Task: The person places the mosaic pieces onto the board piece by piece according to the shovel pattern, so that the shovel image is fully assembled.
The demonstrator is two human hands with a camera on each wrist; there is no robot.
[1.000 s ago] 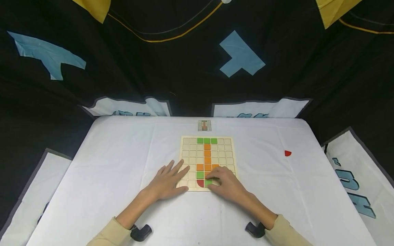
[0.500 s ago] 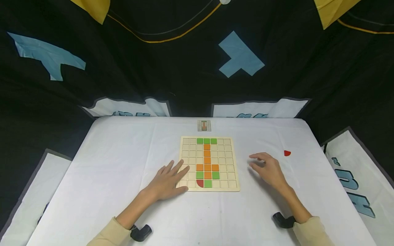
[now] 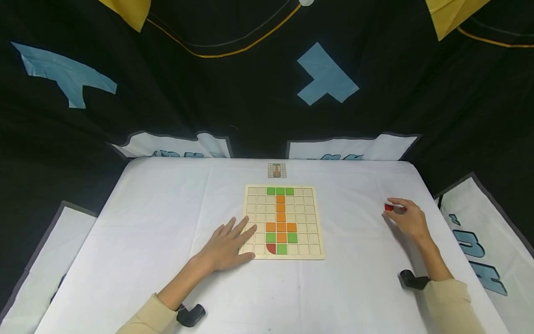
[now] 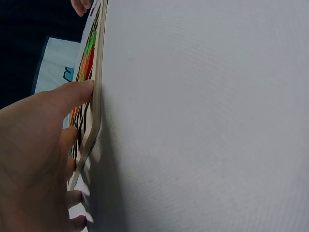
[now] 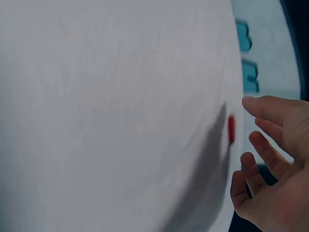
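A wooden grid board point(image 3: 308, 204) lies in the middle of the white table, carrying green, orange and one red quarter-round tile in a T-like figure. My left hand point(image 3: 228, 241) rests flat with straight fingers on the board's near-left corner; in the left wrist view its thumb point(image 4: 67, 94) touches the board's edge point(image 4: 98, 92). My right hand point(image 3: 406, 217) is at the far right, fingers loosely spread about a small red piece point(image 3: 388, 207) lying on the cloth. In the right wrist view the fingertips point(image 5: 256, 107) stand just short of the red piece point(image 5: 231, 129).
A small picture card point(image 3: 277, 170) lies beyond the board. The table point(image 3: 146, 208) has its right edge close to my right hand. Black cloth with blue shapes point(image 3: 325, 74) hangs behind and at both sides.
My right hand left the board's lower tiles and travelled right across the table to the red piece. The left hand and the board stayed where they were.
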